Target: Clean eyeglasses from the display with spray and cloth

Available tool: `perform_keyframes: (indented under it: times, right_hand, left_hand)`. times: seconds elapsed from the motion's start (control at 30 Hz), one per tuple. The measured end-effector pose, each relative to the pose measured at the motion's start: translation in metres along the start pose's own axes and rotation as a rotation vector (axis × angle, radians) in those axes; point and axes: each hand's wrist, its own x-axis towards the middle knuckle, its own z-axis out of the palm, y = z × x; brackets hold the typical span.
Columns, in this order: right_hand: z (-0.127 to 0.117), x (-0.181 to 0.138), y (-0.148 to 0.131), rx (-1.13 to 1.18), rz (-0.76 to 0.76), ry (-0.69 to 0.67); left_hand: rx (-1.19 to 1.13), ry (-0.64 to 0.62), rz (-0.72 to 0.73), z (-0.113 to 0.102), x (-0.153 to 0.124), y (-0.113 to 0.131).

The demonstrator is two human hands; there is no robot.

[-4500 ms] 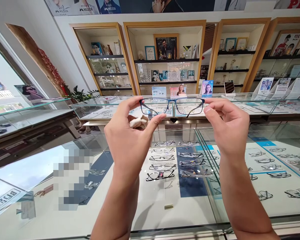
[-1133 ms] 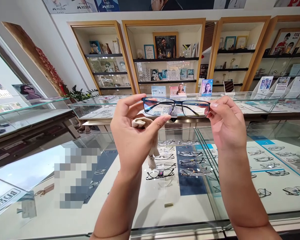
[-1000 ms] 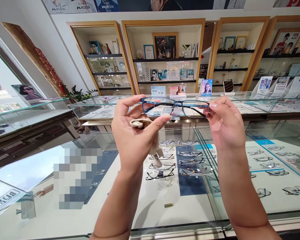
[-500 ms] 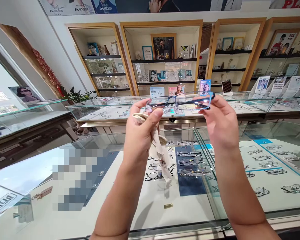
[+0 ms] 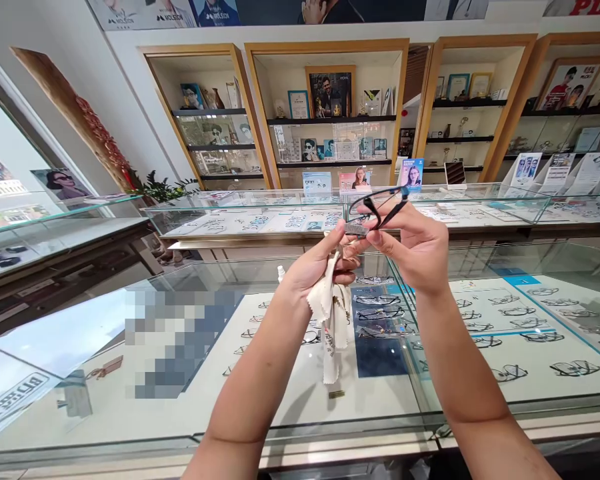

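Observation:
A pair of eyeglasses (image 5: 391,215) with a dark frame is held up over the glass counter, turned partly edge-on, its temples pointing toward me. My right hand (image 5: 420,243) pinches it between thumb and fingers. My left hand (image 5: 316,267) is closed on a cream cleaning cloth (image 5: 330,310) with zigzag edges, which hangs down from the fingers. The left thumb and fingertips meet the near lens end of the eyeglasses, close to the right thumb. Whether cloth lies between those fingertips and the lens cannot be made out.
Beneath my hands, the glass display counter (image 5: 300,407) holds rows of eyeglass frames (image 5: 377,313). A small gold-coloured piece (image 5: 337,395) lies below the cloth. Beyond stands another glass counter (image 5: 220,233) with several stand-up cards (image 5: 550,173). A white bottle tip (image 5: 281,272) shows beside my left wrist.
The eyeglasses have turned from facing broadside to nearly edge-on. My left hand has moved right and my right hand left, so they now meet. The cloth hangs more freely.

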Motion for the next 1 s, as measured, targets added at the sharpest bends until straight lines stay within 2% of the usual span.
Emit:
perform_keyframes:
  times: [0.17, 0.27, 0.47, 0.57, 0.63, 0.77, 1.0]
  right_hand:
    - [-0.009, -0.004, -0.003, -0.061, 0.063, -0.028]
    - [-0.019, -0.014, 0.008, -0.159, 0.08, -0.071]
    - [-0.04, -0.069, 0.079, -0.393, 0.173, -0.255]
    - [-0.045, -0.098, 0.117, -0.523, 0.256, -0.389]
    - [-0.046, -0.112, 0.137, -0.602, 0.333, -0.495]
    - [-0.049, -0.129, 0.163, -0.7, 0.453, -0.688]
    - [-0.052, -0.141, 0.185, -0.747, 0.493, -0.816]
  left_hand:
    - [0.412, 0.042, 0.075, -0.018, 0.003, -0.006]
    - [0.724, 0.187, 0.204, -0.042, -0.001, -0.011]
    - [1.128, 0.613, 0.423, -0.106, -0.011, -0.04]
    - [1.216, 0.754, 0.523, -0.127, -0.008, -0.061]
    - [1.288, 0.772, 0.527, -0.136, -0.004, -0.072]
    - [1.44, 0.715, 0.561, -0.145, 0.004, -0.085]
    - [1.521, 0.656, 0.712, -0.155, 0.005, -0.088]
